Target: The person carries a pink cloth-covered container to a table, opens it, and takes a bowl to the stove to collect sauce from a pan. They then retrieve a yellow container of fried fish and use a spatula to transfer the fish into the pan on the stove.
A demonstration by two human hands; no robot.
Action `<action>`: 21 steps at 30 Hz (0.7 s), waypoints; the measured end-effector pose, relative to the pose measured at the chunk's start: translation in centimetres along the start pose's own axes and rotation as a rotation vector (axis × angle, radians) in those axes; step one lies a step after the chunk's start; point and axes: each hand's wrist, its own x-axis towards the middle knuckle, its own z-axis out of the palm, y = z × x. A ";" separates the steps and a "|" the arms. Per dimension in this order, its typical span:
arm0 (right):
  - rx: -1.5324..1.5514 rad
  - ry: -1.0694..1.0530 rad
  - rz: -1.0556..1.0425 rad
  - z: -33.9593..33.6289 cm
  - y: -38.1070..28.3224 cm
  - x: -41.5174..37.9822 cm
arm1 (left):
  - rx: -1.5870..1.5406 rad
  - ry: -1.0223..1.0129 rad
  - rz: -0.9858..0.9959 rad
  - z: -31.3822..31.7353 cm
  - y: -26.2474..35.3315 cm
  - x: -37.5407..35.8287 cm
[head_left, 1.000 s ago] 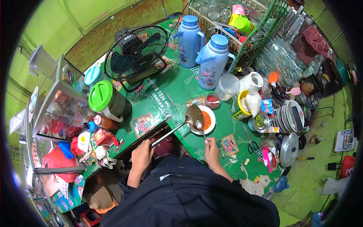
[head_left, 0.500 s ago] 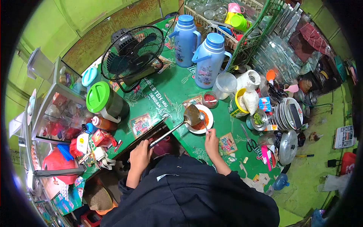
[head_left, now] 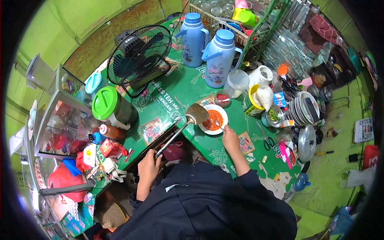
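My left hand [head_left: 149,168] is closed around the dark handle end of a long metal spatula [head_left: 197,114]. Its broad, hole-dotted head hangs over the left rim of a white bowl [head_left: 225,112]. Red-orange sauce [head_left: 209,125] covers the bottom of that bowl. At the bowl's right side, my right hand [head_left: 231,138] pinches a metal spoon [head_left: 217,123], whose tip rests in the sauce. Behind the bowl, close to its rim, is a small glass jar [head_left: 223,99] with something red inside.
Two blue flasks [head_left: 216,64] and a black fan [head_left: 140,60] stand farther back on the green table [head_left: 172,86]. Left is a green-lidded jug [head_left: 110,105]; right are a yellow tub [head_left: 251,102], stacked plates [head_left: 305,110] and scissors [head_left: 269,142]. A gap [head_left: 172,148] splits the table's front.
The spatula's head has shifted left, from over the sauce to the bowl's left rim, and its face has turned. My right hand has moved slightly right, with the spoon still in the sauce.
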 end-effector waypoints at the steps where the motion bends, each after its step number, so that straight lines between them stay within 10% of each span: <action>1: 0.000 0.016 -0.020 0.5 0.0 0.1 | -0.004 -0.006 0.018 -0.2 -0.4 0.0; 6: -0.031 0.023 0.122 0.5 -1.6 -1.2 | -0.126 -0.084 0.061 -0.8 -2.7 1.3; 12: -0.140 0.558 0.163 1.9 -4.4 -7.1 | -0.163 -0.287 0.178 0.2 -5.0 4.9; 21: 0.102 0.454 0.243 5.2 -9.4 -26.2 | -0.275 -0.691 0.526 4.4 3.0 2.4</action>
